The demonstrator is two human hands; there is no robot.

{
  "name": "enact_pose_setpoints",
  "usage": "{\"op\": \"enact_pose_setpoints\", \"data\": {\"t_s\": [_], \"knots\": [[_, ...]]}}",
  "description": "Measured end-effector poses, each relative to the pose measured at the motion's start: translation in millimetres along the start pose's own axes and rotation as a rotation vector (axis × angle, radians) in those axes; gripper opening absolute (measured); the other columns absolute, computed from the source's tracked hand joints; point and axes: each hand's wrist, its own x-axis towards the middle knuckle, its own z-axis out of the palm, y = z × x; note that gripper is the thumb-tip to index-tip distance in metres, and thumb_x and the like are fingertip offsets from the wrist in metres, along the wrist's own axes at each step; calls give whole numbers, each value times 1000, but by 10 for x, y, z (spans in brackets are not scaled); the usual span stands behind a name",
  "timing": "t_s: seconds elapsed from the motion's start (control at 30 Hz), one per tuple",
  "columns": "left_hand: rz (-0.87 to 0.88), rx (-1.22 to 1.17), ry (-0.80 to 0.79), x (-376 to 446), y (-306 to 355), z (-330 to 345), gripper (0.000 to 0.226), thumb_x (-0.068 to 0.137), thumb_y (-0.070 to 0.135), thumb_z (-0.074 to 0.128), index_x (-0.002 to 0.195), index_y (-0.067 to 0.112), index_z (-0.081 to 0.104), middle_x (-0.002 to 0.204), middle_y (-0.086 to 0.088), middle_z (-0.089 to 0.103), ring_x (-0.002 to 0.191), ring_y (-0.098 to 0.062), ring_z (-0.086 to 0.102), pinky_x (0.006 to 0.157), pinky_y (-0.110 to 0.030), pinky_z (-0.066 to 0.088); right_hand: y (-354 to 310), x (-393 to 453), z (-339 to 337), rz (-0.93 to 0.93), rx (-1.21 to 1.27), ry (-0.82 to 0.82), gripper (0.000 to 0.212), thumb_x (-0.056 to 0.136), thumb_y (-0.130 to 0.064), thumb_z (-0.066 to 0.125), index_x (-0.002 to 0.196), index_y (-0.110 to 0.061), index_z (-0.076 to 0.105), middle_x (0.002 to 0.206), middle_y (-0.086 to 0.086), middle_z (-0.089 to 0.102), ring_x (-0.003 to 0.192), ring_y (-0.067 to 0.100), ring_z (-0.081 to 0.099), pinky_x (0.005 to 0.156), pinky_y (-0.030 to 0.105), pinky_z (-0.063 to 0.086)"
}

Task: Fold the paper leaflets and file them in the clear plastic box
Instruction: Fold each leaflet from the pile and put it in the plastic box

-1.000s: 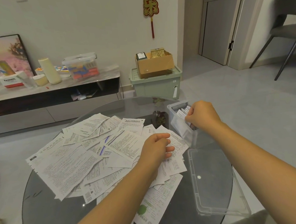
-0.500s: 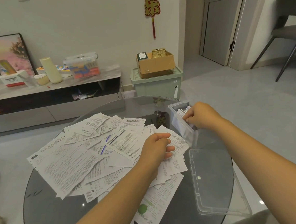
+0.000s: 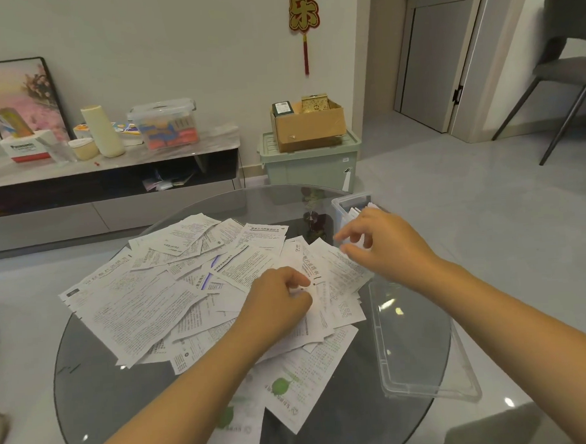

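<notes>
Currently your left hand [image 3: 282, 304] rests on the spread of paper leaflets [image 3: 187, 295] that covers the left and middle of the round glass desk [image 3: 100, 395]. Its fingers are curled down onto one sheet near the pile's right side; whether they pinch that sheet or only press it, you cannot tell from this view.

Your right hand [image 3: 384, 247] hovers above the right edge of the pile, just in front of the clear plastic box [image 3: 346, 203]. Fingers loosely spread, slightly bent, holding nothing.

Box: stands at the far right rim of the desk, partly hidden by your right hand. Several folded leaflets [image 3: 355, 211] stand upright inside it, white edges showing above the wall.

Lid: a clear plastic lid [image 3: 416, 337] lies flat on the desk at the near right, just beside the pile, with its near corner over the desk's edge.

Pile: sheets overlap loosely, unfolded, printed sides up. Two with green leaf marks [image 3: 283, 385] lie nearest you.

Background: a low cabinet [image 3: 113, 183] along the wall carries a lidded storage tub [image 3: 164, 125], a cream cylinder [image 3: 102, 131] and a framed picture [image 3: 20, 97]. A cardboard box [image 3: 308, 126] sits on a green crate [image 3: 310, 163]. A grey chair [image 3: 568, 68] stands at far right.
</notes>
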Motion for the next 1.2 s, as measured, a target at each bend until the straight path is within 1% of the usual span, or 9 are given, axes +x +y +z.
{"op": "enact_pose_setpoints", "data": {"t_s": [0.13,0.23,0.33,0.43,0.53,0.7,0.87,1.07,1.2], "knots": [[37,491,17,-52,-192,-20,60,91,41,53,144,24,29,155,-4,17,142,-24,14,114,-40,16,-100,-137,129,-62,-58,-118,24,89,-36,59,111,-32,65,94,-14,52,80,2,46,72,21,44],[-87,498,-108,-21,-375,-22,84,90,55,48,151,18,5,159,-8,-5,146,-27,-3,117,-45,7,-174,-187,195,-80,-44,-181,26,89,-35,59,114,-32,63,103,-10,56,87,5,51,78,23,47],[-81,497,-96,24,-482,-11,80,91,57,44,151,17,7,158,-7,10,145,-25,9,116,-45,12,-210,-194,251,-87,-50,-244,29,89,-36,58,118,-33,61,111,-10,57,94,5,53,82,24,46],[22,591,27,31,-458,-52,58,93,50,45,142,20,32,141,-1,45,129,-21,40,106,-40,27,-227,-183,326,-83,-64,-305,34,89,-35,58,123,-32,58,121,-12,57,106,6,54,89,25,46],[80,622,54,14,-403,-98,40,93,46,49,124,20,54,123,1,60,113,-19,53,96,-34,38,-228,-163,410,-103,-88,-331,38,87,-36,59,125,-33,56,126,-11,55,113,8,51,94,28,44],[151,532,42,-125,-320,-146,37,93,47,49,120,25,61,115,6,66,105,-15,59,94,-31,43,-238,-154,458,-213,-147,-349,48,86,-40,61,132,-33,50,136,-13,46,126,9,36,100,25,32],[265,433,56,-279,-314,-167,28,95,39,45,99,26,70,71,6,64,67,-14,59,55,-22,39,-239,-183,469,-259,-104,-422,32,86,-35,62,114,-21,65,124,-5,59,117,14,46,99,34,39],[214,148,49,-346,-324,-213,15,86,33,60,72,31,54,70,11,59,66,-4,54,54,-19,37,-241,-240,378,-138,81,-450,10,87,-29,59,88,-20,62,91,-1,64,87,16,57,76,30,45],[97,71,13,-309,-412,-196,21,83,30,67,95,27,50,90,12,57,75,-1,52,58,-14,37,-274,-251,432,-61,181,-414,11,87,-30,61,84,-31,50,84,-5,60,80,13,56,70,26,45]]}}
